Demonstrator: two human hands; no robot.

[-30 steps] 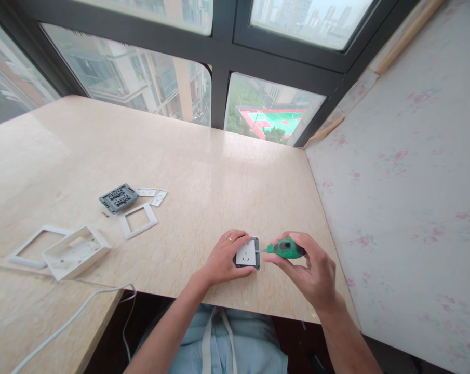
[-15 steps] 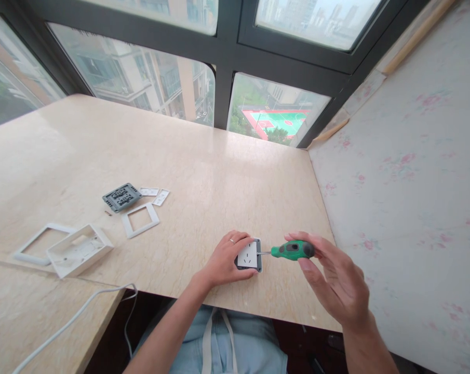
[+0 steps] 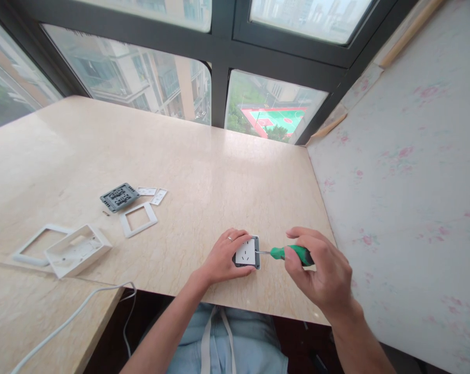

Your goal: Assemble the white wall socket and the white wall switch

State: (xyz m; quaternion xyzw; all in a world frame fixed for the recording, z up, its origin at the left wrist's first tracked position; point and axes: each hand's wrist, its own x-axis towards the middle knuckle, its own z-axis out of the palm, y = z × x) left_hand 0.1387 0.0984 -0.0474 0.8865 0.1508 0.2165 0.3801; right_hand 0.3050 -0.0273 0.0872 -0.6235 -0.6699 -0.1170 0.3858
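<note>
White-faced wall socket (image 3: 245, 252): gripped on the counter (image 3: 219, 182) by the left hand (image 3: 225, 257).
Green-handled screwdriver (image 3: 278, 253): gripped by the right hand (image 3: 322, 271), tip set at socket's grey edge.

White socket (image 3: 245, 252) with slotted holes, grey backing, face up, green-and-black screwdriver (image 3: 277, 253) right of the socket, shaft towards it, tip at its edge

Dark-framed windows (image 3: 129, 72) adjoin a pale floral wall (image 3: 406, 208).

Bright daylight from windows (image 3: 129, 78), soft glare on countertop (image 3: 219, 176), stretched edges
</note>
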